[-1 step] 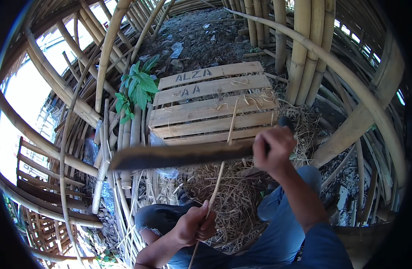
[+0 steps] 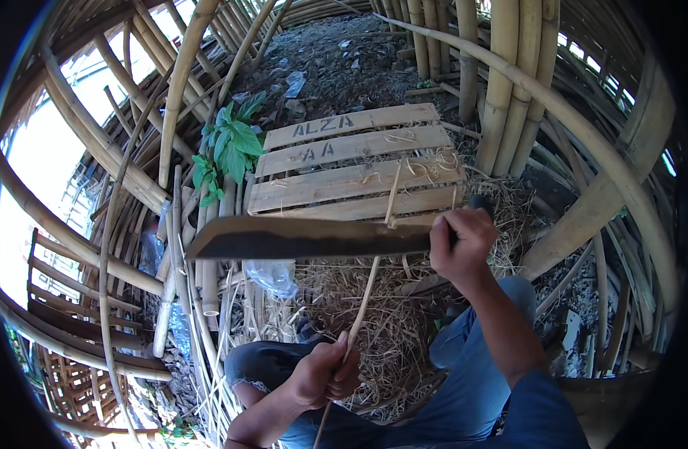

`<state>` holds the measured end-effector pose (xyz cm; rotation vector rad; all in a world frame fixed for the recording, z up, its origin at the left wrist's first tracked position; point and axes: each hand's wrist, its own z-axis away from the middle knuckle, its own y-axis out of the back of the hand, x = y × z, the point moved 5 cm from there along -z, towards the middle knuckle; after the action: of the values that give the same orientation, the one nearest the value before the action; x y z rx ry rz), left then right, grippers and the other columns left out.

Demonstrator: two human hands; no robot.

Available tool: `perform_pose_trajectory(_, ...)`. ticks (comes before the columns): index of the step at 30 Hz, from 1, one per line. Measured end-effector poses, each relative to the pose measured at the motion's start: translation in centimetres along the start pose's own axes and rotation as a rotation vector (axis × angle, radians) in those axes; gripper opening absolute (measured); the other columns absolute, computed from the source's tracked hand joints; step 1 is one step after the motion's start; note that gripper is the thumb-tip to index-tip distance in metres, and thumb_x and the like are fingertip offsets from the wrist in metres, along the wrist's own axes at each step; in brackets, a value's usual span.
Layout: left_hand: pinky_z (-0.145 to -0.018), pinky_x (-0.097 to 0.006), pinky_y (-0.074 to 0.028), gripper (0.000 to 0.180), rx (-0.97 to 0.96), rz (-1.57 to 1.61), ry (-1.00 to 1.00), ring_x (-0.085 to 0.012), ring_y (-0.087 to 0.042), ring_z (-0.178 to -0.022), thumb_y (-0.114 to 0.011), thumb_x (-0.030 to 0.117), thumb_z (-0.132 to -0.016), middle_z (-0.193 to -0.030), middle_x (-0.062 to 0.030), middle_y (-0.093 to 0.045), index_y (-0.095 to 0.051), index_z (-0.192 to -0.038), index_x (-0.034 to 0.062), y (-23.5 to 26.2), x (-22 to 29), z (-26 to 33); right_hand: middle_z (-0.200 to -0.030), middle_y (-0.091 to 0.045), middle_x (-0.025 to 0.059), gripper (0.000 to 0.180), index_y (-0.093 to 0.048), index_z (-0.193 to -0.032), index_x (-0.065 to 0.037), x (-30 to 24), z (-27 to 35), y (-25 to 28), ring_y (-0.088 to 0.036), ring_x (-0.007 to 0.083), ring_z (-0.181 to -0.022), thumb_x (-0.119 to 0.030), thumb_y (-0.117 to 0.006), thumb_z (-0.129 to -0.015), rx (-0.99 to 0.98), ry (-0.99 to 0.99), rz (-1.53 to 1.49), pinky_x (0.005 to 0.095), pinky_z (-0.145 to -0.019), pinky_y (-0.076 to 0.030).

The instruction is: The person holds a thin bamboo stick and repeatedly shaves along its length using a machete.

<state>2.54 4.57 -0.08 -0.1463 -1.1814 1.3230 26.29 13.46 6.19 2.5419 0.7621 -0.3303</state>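
Change since earlier frame: nothing has shifted; both pictures are of the same instant, so blade, strip and both hands sit as before.
Right hand (image 2: 463,243): closed round the handle of a long machete (image 2: 306,238), blade lying level in front of the pallet (image 2: 355,161).
Left hand (image 2: 325,372): closed on the low end of a thin bamboo strip (image 2: 374,280), near the knee.
Strip: runs up from the left hand, crosses the blade, tip over the pallet.
Slip risk: my judgement, the edge could skate down the strip toward the left hand's fingers if the strip flexes.
Grip risk: a loose hold would let the strip twist off the blade.
Ground: straw (image 2: 389,329) below the pallet hides footing.
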Motion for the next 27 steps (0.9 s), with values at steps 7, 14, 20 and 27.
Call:
perform_pose_trajectory(7, -0.036, -0.026, -0.018, 0.058, -0.027, 0.045, -0.016, -0.0095, -0.023, -0.039, -0.026, 0.049, -0.100, -0.047, 0.0022, -0.025, -0.037, -0.060, 0.0096, 0.5, -0.4, -0.5, -0.052, -0.053, 0.0065, 0.011, -0.054, -0.056, -0.006, -3.8, 1.4, -0.3, -0.051, 0.0220, -0.045, -0.005, -0.057, -0.066, -0.039, 0.114, -0.091, 0.0337, -0.048, -0.034)
perform_pose_trajectory(14, -0.036, -0.026, -0.018, 0.057, -0.066, 0.051, 0.068, -0.0094, -0.022, -0.040, -0.026, 0.048, -0.101, -0.047, 0.0025, -0.025, -0.037, -0.060, 0.0102, 0.7, -0.3, -0.1, -0.046, -0.050, 0.0071, 0.019, -0.055, -0.055, -0.007, 4.8, 0.3, 0.2, -0.051, 0.0218, -0.039, -0.013, -0.058, -0.073, 0.163, -0.155, 0.080, 0.0338, -0.042, -0.039)
perform_pose_trajectory(20, -0.037, -0.025, -0.018, 0.056, -0.079, 0.125, 0.087, -0.0094, -0.022, -0.041, -0.025, 0.051, -0.100, -0.049, 0.0032, -0.025, -0.038, -0.062, 0.0112, 1.1, -0.5, -0.5, -0.047, -0.050, 0.0107, 0.022, -0.060, -0.057, -0.005, 4.3, 1.2, 0.0, -0.053, 0.0247, -0.040, -0.016, -0.059, -0.076, 0.131, -0.265, 0.172, 0.0347, -0.042, -0.040)
perform_pose_trajectory(27, -0.037, -0.023, -0.016, 0.057, -0.104, 0.122, 0.057, -0.0076, -0.021, -0.043, -0.030, 0.061, -0.095, -0.051, 0.0052, -0.023, -0.037, -0.064, 0.0137, 1.7, 0.2, -0.9, -0.050, -0.046, 0.0001, 0.052, -0.058, -0.069, -0.001, 5.8, 3.5, -3.2, -0.044, 0.0075, -0.045, -0.041, -0.041, -0.099, -0.192, -1.011, -0.663, 0.0254, -0.044, -0.035)
